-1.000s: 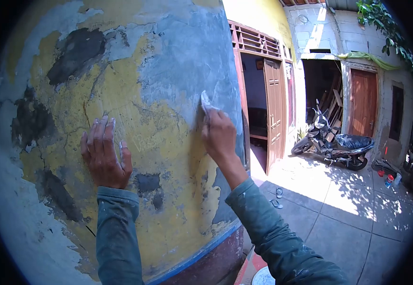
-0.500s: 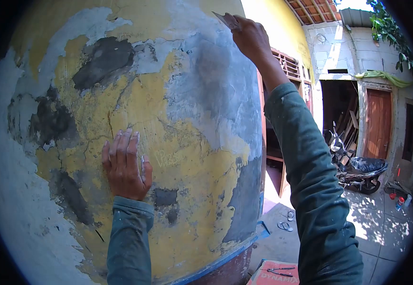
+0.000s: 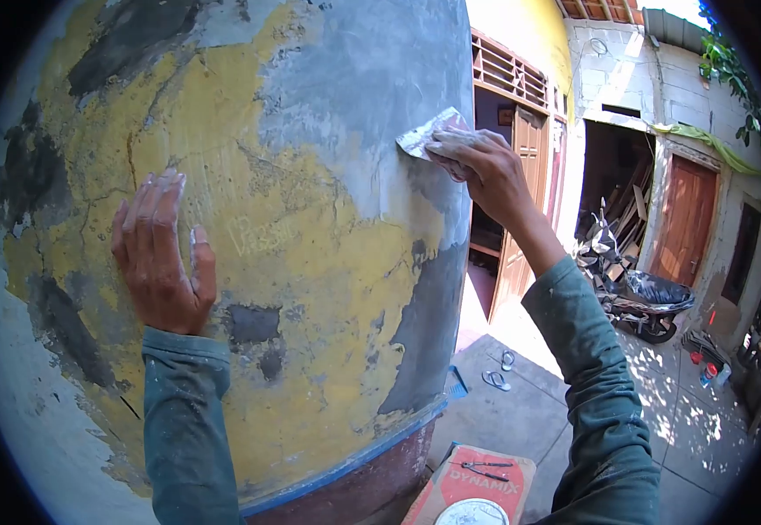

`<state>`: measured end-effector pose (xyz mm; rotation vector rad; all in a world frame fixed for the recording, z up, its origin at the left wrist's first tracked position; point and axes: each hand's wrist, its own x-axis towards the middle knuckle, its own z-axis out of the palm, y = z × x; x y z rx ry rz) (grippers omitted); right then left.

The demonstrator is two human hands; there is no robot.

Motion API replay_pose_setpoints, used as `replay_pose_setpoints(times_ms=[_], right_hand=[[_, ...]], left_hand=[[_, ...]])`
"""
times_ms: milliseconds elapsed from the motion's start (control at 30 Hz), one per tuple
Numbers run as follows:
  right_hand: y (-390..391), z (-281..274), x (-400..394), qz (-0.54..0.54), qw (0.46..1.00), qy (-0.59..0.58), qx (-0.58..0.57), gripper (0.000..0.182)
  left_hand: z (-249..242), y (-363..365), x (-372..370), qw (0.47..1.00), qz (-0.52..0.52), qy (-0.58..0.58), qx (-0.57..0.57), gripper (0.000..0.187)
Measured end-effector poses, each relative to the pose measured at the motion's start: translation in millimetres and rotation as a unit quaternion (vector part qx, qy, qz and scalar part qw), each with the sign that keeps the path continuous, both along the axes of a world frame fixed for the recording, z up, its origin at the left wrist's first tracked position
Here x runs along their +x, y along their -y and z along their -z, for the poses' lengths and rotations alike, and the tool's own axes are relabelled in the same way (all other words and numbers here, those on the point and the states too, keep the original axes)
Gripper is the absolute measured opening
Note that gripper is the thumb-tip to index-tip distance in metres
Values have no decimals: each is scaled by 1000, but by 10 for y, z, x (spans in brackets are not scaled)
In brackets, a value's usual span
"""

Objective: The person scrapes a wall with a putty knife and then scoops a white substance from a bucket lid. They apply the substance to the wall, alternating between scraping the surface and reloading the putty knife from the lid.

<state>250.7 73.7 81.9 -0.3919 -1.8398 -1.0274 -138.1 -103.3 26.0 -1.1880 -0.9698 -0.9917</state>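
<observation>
My left hand point(image 3: 164, 258) lies spread against the yellow, patched wall point(image 3: 310, 271), to the left of a small dark grey patch point(image 3: 254, 324). Its fingertips are whitish with dust. Near the wall's right edge, my right hand point(image 3: 485, 168) grips a flat scraper point(image 3: 415, 140) coated in pale filler. The blade touches or nearly touches the grey plastered area point(image 3: 363, 96); its handle is mostly hidden by my fingers.
Below right stand a red-topped DYNAMIX carton point(image 3: 520, 479) with pliers point(image 3: 485, 471) on it and a white round lid or bucket point(image 3: 472, 514). Sandals point(image 3: 496, 381), a motorcycle point(image 3: 647, 306), an open doorway and a wooden door point(image 3: 685, 219) are beyond.
My right hand has come down the wall with the scraper from near its top edge. The view has shifted down and right, bringing the white round thing into sight. My left hand stays on the wall.
</observation>
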Motion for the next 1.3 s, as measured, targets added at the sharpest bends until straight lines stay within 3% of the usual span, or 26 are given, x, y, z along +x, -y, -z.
replay_pose_setpoints(times_ms=[100,200,300,367,433,533,633,733,867,1000,1067,1100,1133,1200,1233,1300], right_hand=[[-172,898,242,1,997,-66,-46,46],[-69,1981,307,9,981,-98,-166,44],[210,3049,367,30,954,-49,-295,51],[338,3305,415,6,935,-19,-355,50],[331,3162,458,-32,928,-105,-356,47],[114,2176,527,-93,920,-251,-288,43],[-163,1105,524,-134,944,-262,-151,45],[-464,590,468,-132,953,-258,-92,32],[-431,1047,469,-97,966,-204,-125,40],[-197,2524,533,-78,973,-101,-191,51],[-25,2940,758,-5,920,-27,-391,47],[-90,2903,819,-11,922,-30,-385,47],[-118,2837,882,-114,902,-130,-396,42],[-273,2544,990,-268,815,-297,-419,38],[-320,2212,1030,-353,761,-339,-426,35],[-663,1599,1089,-469,713,-347,-389,37]], left_hand=[[-1,2,12,1000,-10,-6,6,55],[-25,7,21,1000,-10,-24,9,55],[-22,-34,35,999,-9,-37,14,53],[-30,-7,94,999,-5,-38,14,51],[-38,-9,119,999,-8,-42,16,50],[-37,-27,48,998,-21,-49,11,49],[-41,-32,55,997,-49,-63,7,48],[-42,-34,78,996,-54,-67,1,48],[-48,-55,105,996,-55,-69,4,48],[-25,-44,92,995,-79,-61,11,46],[-22,-53,68,995,-85,-58,14,47],[-12,-58,66,995,-86,-53,8,47],[-8,-58,77,994,-89,-61,12,47],[-4,-51,109,992,-115,-47,2,48],[-1,-51,120,992,-122,-45,-1,48],[3,-74,147,991,-128,-47,2,48]])
